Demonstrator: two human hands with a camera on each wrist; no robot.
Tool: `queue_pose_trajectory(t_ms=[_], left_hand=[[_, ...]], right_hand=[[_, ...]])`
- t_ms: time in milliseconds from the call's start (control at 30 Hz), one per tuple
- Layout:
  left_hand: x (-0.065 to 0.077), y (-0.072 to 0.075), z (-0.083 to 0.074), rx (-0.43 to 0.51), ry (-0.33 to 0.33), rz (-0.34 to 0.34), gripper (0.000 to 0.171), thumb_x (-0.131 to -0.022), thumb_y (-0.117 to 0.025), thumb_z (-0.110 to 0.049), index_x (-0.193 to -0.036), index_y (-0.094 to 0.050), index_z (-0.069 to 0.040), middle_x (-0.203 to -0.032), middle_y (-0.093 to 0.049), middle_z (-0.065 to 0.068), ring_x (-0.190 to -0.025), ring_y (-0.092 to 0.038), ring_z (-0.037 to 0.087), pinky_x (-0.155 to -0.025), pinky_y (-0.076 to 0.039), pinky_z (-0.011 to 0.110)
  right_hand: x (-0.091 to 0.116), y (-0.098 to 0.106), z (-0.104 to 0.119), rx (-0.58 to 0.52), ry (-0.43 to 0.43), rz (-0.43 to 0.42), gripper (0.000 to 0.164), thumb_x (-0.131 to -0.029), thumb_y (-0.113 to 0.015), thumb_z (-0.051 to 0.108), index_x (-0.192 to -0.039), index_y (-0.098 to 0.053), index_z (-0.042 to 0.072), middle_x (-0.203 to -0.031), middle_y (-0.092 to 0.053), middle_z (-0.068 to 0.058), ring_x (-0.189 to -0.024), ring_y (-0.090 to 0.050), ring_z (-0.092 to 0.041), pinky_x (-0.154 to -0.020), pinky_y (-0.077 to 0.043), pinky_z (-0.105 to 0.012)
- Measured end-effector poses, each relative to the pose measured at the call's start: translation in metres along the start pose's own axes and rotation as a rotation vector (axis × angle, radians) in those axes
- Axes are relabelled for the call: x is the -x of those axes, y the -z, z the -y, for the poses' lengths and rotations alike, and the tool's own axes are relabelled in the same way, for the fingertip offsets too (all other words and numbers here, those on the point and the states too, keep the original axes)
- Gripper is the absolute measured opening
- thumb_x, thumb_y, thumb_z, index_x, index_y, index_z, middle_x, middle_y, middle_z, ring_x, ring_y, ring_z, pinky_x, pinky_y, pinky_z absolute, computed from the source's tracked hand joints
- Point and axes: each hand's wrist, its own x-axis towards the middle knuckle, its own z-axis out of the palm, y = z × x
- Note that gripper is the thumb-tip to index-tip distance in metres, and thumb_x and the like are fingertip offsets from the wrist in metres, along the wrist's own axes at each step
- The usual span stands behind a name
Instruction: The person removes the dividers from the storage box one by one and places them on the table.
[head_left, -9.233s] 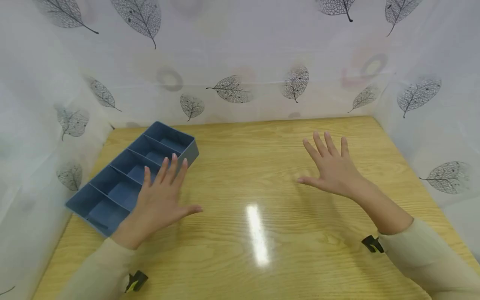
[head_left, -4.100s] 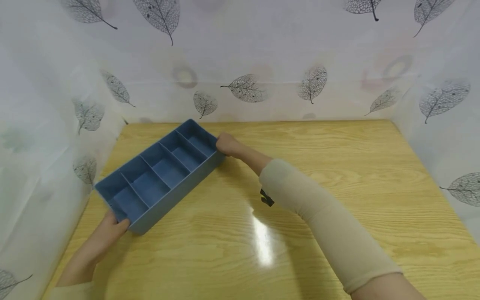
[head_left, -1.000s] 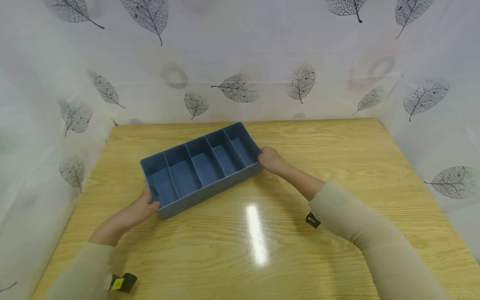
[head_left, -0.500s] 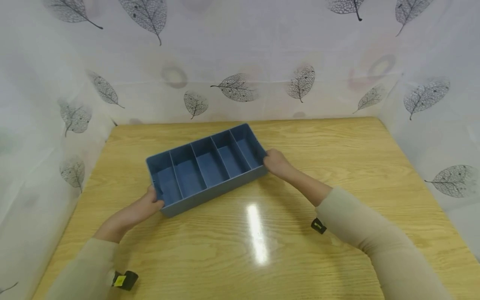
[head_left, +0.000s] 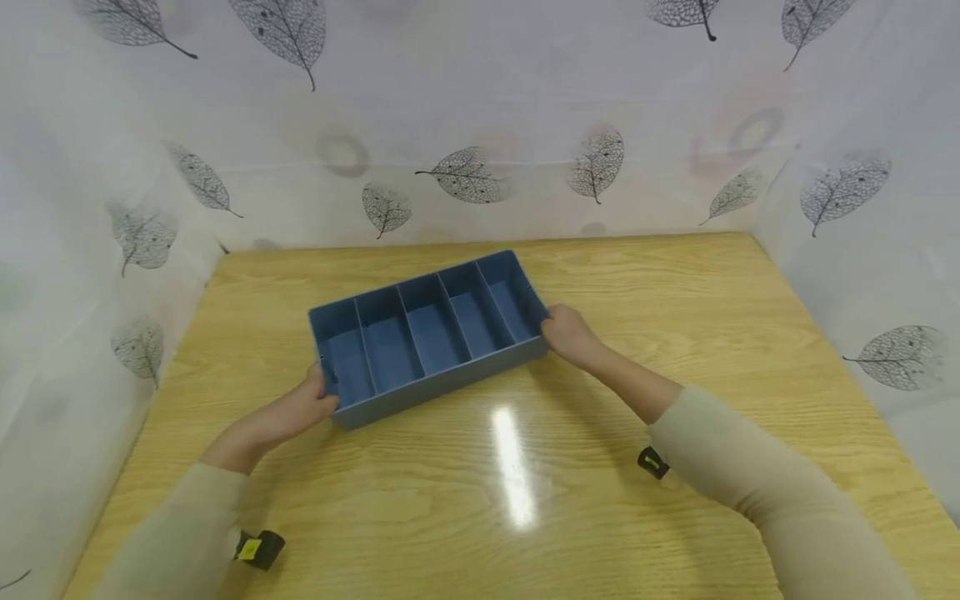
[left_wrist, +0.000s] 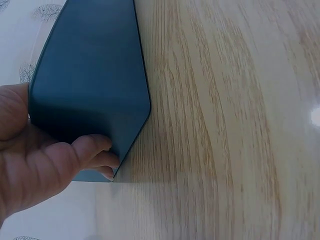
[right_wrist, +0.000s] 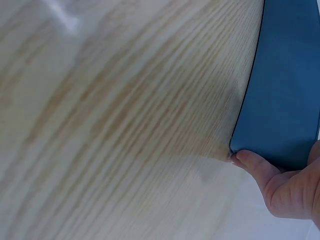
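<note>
One blue tray (head_left: 437, 333) between left hand (head_left: 294, 410) and right hand (head_left: 574, 337), an end in each grip.

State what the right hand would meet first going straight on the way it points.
The right hand would first meet the blue, rectangular, five-compartment, plastic-looking tray: it grips that tray's right end, whose wall seems directly ahead, though its exact heading is unclear.
</note>
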Motion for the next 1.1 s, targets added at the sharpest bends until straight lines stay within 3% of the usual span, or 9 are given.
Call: queue_pose_trajectory(t_ms=[100, 167, 733, 1100], left_hand=[[0.001, 0.003, -0.006, 0.024, 0.086, 0.094, 0.078, -0.097, -0.033, -0.004, -0.135, 0.033, 0.011, -0.140, 0.036, 0.036, -0.130, 0.028, 0.051, -0.103, 0.010, 0.067], [0.001, 0.004, -0.008, 0.011, 0.127, 0.121, 0.078, -0.099, -0.032, -0.008, -0.133, 0.037, 0.009, -0.137, 0.041, 0.033, -0.128, 0.032, 0.049, -0.103, 0.011, 0.067], [-0.021, 0.005, -0.018, -0.051, 0.151, 0.211, 0.077, -0.101, -0.030, -0.016, -0.137, 0.035, 0.002, -0.143, 0.040, 0.023, -0.132, 0.033, 0.041, -0.106, 0.012, 0.064], [-0.032, 0.004, -0.024, -0.106, 0.184, 0.251, 0.076, -0.101, -0.029, -0.019, -0.137, 0.032, 0.007, -0.144, 0.036, 0.026, -0.133, 0.030, 0.041, -0.108, 0.011, 0.061]], right_hand=[[0.003, 0.002, -0.004, 0.010, -0.005, -0.015, 0.022, -0.082, -0.036, 0.006, -0.063, -0.046, 0.009, -0.064, -0.049, -0.007, -0.059, -0.047, -0.022, -0.052, -0.039, -0.028], [0.005, 0.003, -0.006, 0.021, 0.000, -0.026, 0.022, -0.082, -0.036, 0.007, -0.062, -0.045, 0.008, -0.065, -0.050, -0.008, -0.061, -0.048, -0.025, -0.053, -0.040, -0.029], [0.029, 0.015, -0.025, 0.013, -0.034, -0.064, 0.024, -0.083, -0.035, 0.005, -0.063, -0.047, 0.007, -0.062, -0.049, -0.007, -0.057, -0.047, -0.023, -0.052, -0.039, -0.029], [0.047, 0.018, -0.035, -0.025, -0.057, -0.064, 0.024, -0.084, -0.033, 0.005, -0.063, -0.045, 0.009, -0.060, -0.046, -0.006, -0.053, -0.043, -0.020, -0.050, -0.038, -0.029]])
